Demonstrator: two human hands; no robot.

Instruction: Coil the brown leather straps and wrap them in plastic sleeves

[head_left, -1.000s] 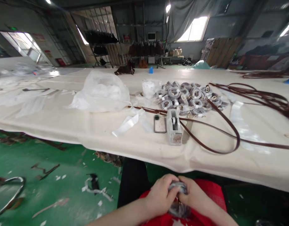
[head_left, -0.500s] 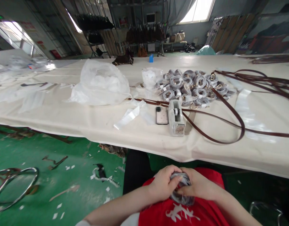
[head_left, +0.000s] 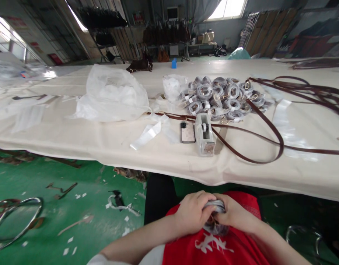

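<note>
Holding the wrapped coil (head_left: pixel 217 229): the left hand (head_left: pixel 190 213) and right hand (head_left: pixel 237 213) close around it from either side, thumbs toward its middle, above the red garment (head_left: pixel 186 250), short of the table (head_left: pixel 169 158).
Coil's feel: probably light and springy, soft enough to squeeze, its film likely slippery and easily wrinkled.
Coil's hold: best pinched across both sides of the ring, so the loops do not spread; any metal fitting looks like the hard, heavier spot, though the fingers hide most of the detail.
Coil pile (head_left: pixel 232 105): similar grey-wrapped rings heaped on the table, some with gold-toned clasps that could snag film.
Tape dispenser (head_left: pixel 199 141): upright in front of the pile, seemingly firmer and heavier than a coil.
Brown strap (head_left: pixel 281 140): looped right of the dispenser, apparently flexible but holding its curve.
Plastic bag (head_left: pixel 114 99): puffed, thin, surely light.
</note>
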